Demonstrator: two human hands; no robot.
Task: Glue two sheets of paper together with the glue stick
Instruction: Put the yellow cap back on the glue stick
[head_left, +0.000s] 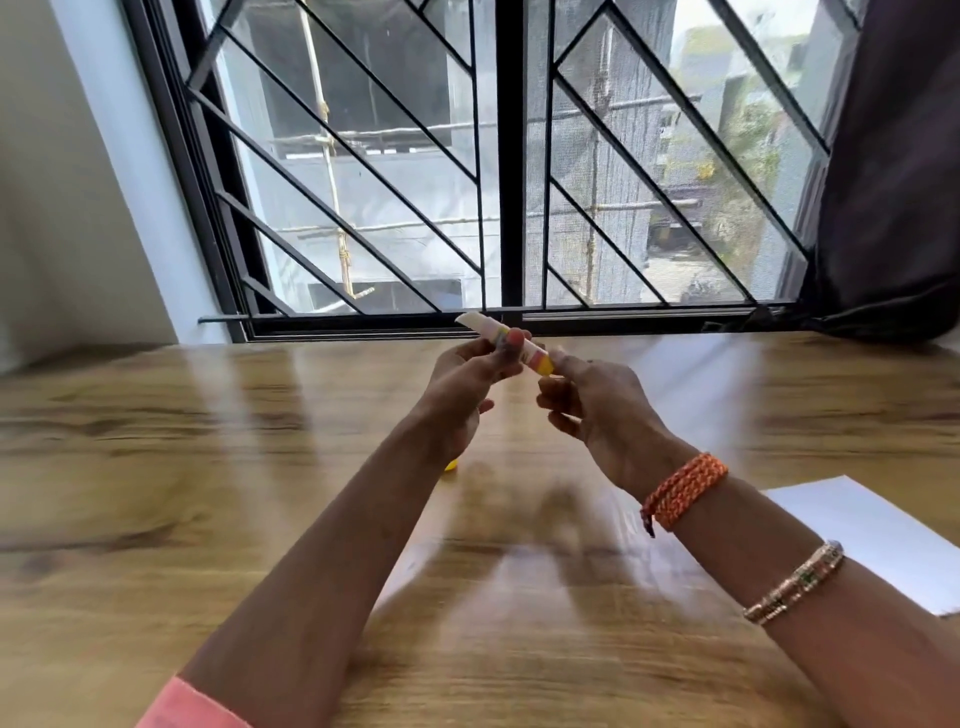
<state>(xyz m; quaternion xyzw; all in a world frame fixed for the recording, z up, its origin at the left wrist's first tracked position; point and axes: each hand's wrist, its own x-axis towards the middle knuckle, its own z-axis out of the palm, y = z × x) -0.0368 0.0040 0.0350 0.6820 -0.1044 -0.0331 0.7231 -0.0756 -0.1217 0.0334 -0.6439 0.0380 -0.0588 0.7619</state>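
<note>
A white glue stick (488, 329) with a yellow base is held up above the wooden table (208, 467), its white tip pointing up and left. My left hand (467, 384) grips the stick's middle. My right hand (592, 400) pinches the yellow base end with thumb and forefinger. A small yellow cap (450, 465) lies on the table, half hidden behind my left wrist. One white sheet of paper (878, 535) lies at the right, partly under my right forearm. A second pale sheet (519, 566) seems to lie between my forearms, blurred by glare.
A barred window (498, 171) runs along the table's far edge. A dark curtain (893, 182) hangs at the right. A white wall stands at the left. My right forearm wears an orange thread band and a gold bangle.
</note>
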